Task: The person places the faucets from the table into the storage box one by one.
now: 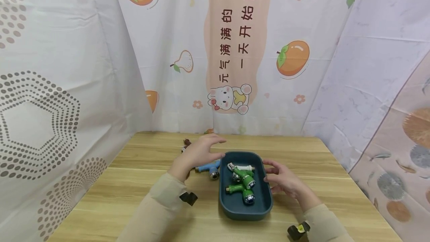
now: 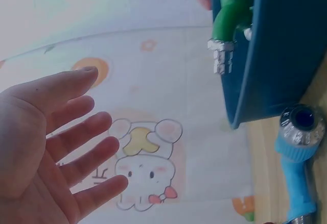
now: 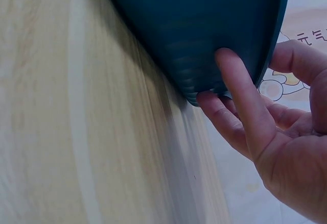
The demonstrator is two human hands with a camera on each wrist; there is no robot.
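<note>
A dark teal plastic bin [image 1: 246, 212] stands on the table with several green taps with chrome ends in it. One green tap [image 1: 242, 176] lies across a white-handled one, and another green tap [image 1: 240, 190] sits nearer the front. My left hand [image 1: 201, 152] hovers by the bin's left rim, fingers spread and holding nothing, as the left wrist view also shows. Just below it, a blue tap [image 1: 211, 169] lies on the table against the bin's left side. My right hand [image 1: 285, 179] touches the bin's right outer wall with loosely extended fingers [image 3: 240, 89].
A brown tap [image 1: 186, 143] lies behind my left hand, partly covered by it. The wood-grain table [image 1: 111, 193] ends at a printed curtain [image 1: 181, 96] at the back. More curtains hang along the left and right sides.
</note>
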